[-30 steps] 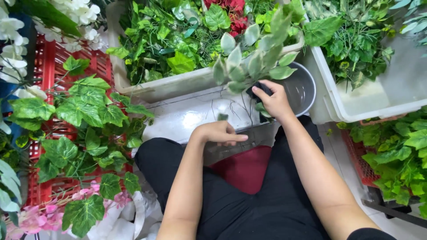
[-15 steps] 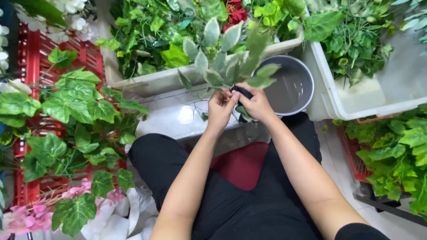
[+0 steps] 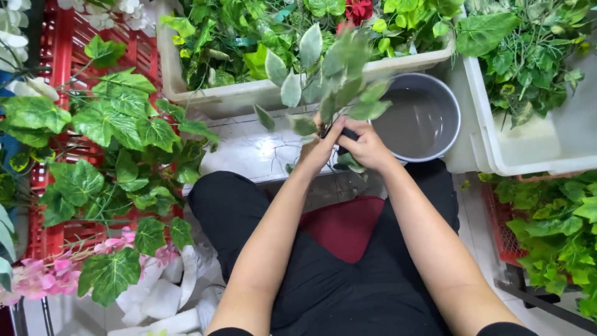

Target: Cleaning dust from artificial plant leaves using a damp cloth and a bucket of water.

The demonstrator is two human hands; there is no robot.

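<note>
We clench both our left hand (image 3: 318, 149) and right hand (image 3: 367, 146) around the leafy sprig (image 3: 329, 74) above the grey bucket (image 3: 420, 121); tugging hard could, we judge, strip leaves.

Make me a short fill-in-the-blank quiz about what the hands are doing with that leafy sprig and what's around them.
1. Both hands, the left hand and the right hand, grip the stem of a pale green ____ sprig.
2. Just beyond the right hand stands a round ____ bucket.
3. The big-leafed vines at the person's left lie over a ____ crate.

Missing words: leafy; grey; red
</note>
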